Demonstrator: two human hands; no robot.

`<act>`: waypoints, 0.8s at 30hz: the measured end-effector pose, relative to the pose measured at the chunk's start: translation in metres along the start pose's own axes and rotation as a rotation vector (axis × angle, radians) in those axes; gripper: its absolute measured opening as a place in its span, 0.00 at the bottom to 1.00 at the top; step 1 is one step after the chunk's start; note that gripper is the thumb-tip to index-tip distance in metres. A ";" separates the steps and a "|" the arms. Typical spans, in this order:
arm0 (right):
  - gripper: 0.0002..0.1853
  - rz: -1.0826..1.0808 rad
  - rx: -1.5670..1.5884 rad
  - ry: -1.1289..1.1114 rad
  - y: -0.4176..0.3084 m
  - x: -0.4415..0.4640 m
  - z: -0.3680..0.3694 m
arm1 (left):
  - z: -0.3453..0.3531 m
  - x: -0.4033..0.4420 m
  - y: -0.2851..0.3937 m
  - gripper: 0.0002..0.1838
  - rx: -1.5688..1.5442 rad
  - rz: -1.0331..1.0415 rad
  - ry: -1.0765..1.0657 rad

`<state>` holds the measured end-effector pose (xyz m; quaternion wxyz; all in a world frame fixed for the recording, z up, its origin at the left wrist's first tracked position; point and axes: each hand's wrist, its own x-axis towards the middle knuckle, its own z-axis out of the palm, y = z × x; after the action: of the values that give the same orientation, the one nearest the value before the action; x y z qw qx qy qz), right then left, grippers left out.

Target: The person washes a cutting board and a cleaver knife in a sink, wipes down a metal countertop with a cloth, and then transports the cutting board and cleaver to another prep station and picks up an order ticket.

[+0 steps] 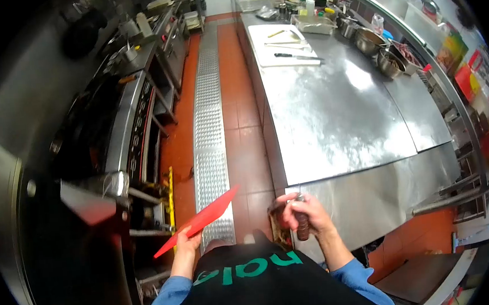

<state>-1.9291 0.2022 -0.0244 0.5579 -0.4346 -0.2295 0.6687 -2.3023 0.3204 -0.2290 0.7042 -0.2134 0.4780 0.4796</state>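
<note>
My left hand (pixel 188 242) is closed on the lower edge of a red cutting board (pixel 206 214), a thin flat sheet seen nearly edge-on and tilted up to the right over the aisle. My right hand (pixel 312 213) grips a tool with a dark brown, ridged handle (pixel 302 225) that points down towards me. The other end of this tool is hidden or blurred, so its kind does not show. That hand is above the near left corner of the steel worktop (pixel 333 129).
White cutting boards (pixel 260 58) lie farther along the worktop, one with a black-handled knife (pixel 297 56). Metal bowls (pixel 369 42) stand at its right side. A stove (pixel 132 132) lines the left. Between them runs a red tiled floor with a metal grate (pixel 208 115).
</note>
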 end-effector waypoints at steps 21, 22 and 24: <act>0.13 0.151 0.009 0.385 -0.196 0.457 -0.047 | 0.562 0.371 0.053 0.14 0.251 -0.225 0.099; 0.13 0.173 0.001 0.381 -0.210 0.483 -0.060 | 0.592 0.387 0.056 0.14 0.217 -0.258 0.093; 0.13 0.134 -0.154 0.410 -0.239 0.545 -0.086 | 0.647 0.413 0.059 0.14 0.247 -0.218 0.076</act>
<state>-1.7263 0.7675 -0.0564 0.5124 -0.6171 -0.1321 0.5825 -2.0167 1.0332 -0.2900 0.7542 -0.1938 0.5338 0.3296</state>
